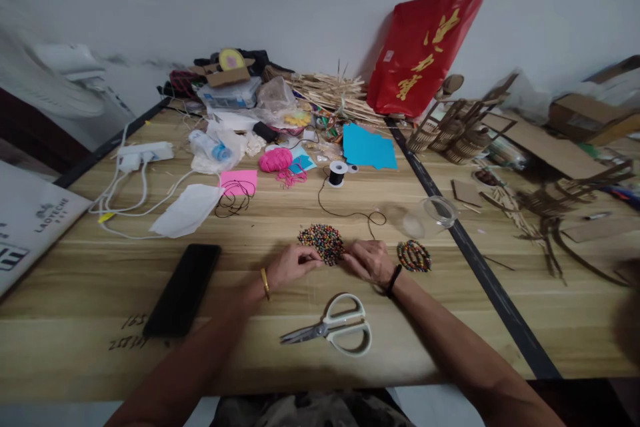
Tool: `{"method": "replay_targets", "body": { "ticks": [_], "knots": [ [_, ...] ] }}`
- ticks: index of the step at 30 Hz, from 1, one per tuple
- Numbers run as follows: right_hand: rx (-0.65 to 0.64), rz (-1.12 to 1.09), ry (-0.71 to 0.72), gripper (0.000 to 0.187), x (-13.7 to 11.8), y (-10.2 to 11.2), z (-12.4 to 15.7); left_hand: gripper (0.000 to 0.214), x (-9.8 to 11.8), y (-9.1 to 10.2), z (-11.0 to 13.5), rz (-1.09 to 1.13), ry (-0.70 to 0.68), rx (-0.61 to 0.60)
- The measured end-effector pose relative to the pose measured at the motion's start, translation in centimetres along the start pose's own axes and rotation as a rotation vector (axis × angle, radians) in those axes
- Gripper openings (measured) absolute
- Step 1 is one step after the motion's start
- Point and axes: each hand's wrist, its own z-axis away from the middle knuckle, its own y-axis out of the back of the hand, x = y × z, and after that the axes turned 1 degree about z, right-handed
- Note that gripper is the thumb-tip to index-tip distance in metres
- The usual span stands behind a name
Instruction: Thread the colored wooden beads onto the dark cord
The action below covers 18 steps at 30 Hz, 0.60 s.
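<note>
A heap of small multicoloured beads [321, 241] lies on the wooden table [250, 353]. My left hand [291, 265] rests at the heap's near left edge with its fingers pinched together on something too small to make out. My right hand [369, 260] sits at the heap's right edge, fingers curled and closed, and a thin black cord [350, 215] runs from it back to a black spool [337, 173]. A coiled beaded bracelet [414, 255] lies just right of my right hand. White-handled scissors [333, 329] lie shut in front of my hands.
A black phone [183, 289] lies at the near left. A clear jar [431, 215] lies on its side at the right. Chargers and white cables [131, 181], pink yarn [275, 159], blue paper [369, 147], a red bag [420, 47] and wooden models [453, 130] crowd the back.
</note>
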Motion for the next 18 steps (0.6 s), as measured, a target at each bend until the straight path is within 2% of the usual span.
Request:
{"method": "replay_targets", "body": {
  "ticks": [2,6,10,13,18],
  "knots": [
    [0.049,-0.023,0.029,0.024,-0.3,0.3,-0.3,0.016,0.0,-0.2,0.1,-0.038,-0.002,-0.005],
    [0.149,-0.108,0.141,0.031,-1.1,0.6,-0.9,0.017,0.3,-0.6,0.0,-0.079,-0.007,-0.037],
    [0.092,-0.162,0.229,0.035,-1.8,-0.2,-1.2,0.016,0.6,-0.7,0.0,-0.090,0.000,-0.045],
    [0.047,-0.189,0.244,0.025,-2.1,-1.1,-1.2,0.015,0.6,-0.8,0.1,-0.113,0.002,-0.039],
    [0.041,-0.178,0.254,0.014,-2.4,-1.9,-0.9,0.013,0.2,-1.0,0.1,-0.139,0.002,-0.004]
  ]
}}
